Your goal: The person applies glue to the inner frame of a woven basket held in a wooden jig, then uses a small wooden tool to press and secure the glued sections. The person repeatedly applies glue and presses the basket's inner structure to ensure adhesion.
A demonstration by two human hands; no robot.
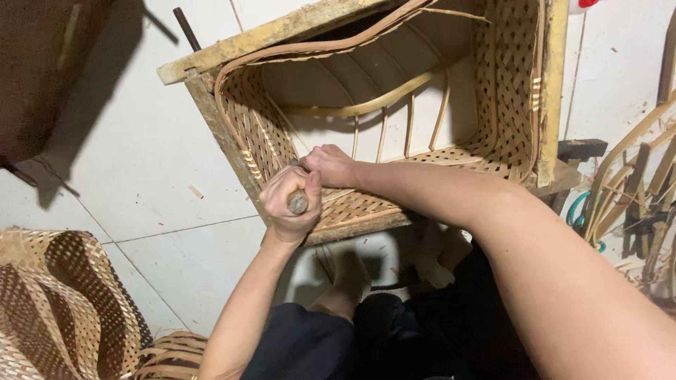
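Down at the woven basket's (493, 105) near rim, left hand (292, 204) grasps a tool handle (298, 203), right hand (329, 165) pressing the weave.

left hand (292, 204) fisted, right hand (329, 166) pressing

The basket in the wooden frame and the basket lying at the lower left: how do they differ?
The basket in the wooden frame is unfinished, its bare ribs showing the floor through them; the basket at the lower left is woven all over. The framed one has both hands on it, the left hand gripping a round handle, the right hand pressing the weave; the other lies untouched. Both are pale woven strips.
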